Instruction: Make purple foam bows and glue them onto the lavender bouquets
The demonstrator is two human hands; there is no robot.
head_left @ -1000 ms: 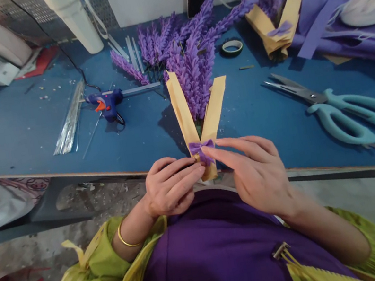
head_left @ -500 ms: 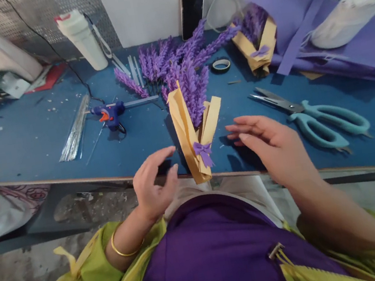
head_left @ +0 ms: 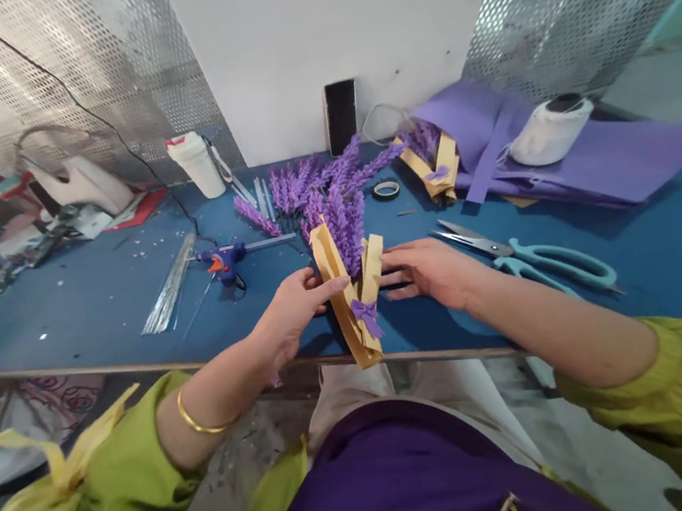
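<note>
A small lavender bouquet (head_left: 341,308) in tan paper, with a purple bow (head_left: 366,317) low on its front, lies at the front edge of the table. My left hand (head_left: 289,306) grips its left side, the thumb across the front of the paper and the fingers partly hidden behind. My right hand (head_left: 436,270) is open, its outstretched fingertips at the right flap of the wrap. Loose purple lavender stems (head_left: 296,184) lie just behind the bouquet. Teal-handled scissors (head_left: 510,249) rest to the right of my right hand.
A blue glue gun (head_left: 228,261) and a bundle of silvery wires (head_left: 170,288) lie on the left. Behind are a white tumbler (head_left: 195,166), a phone (head_left: 342,116) and a tape roll (head_left: 386,189). Another wrapped bouquet (head_left: 434,166), purple sheets (head_left: 618,157) and a white spool (head_left: 552,131) are at right.
Both hands have moved inward to the bouquet; the left has taken hold of it and the right has reached its flap. The head view has tilted up, showing more of the wall.
</note>
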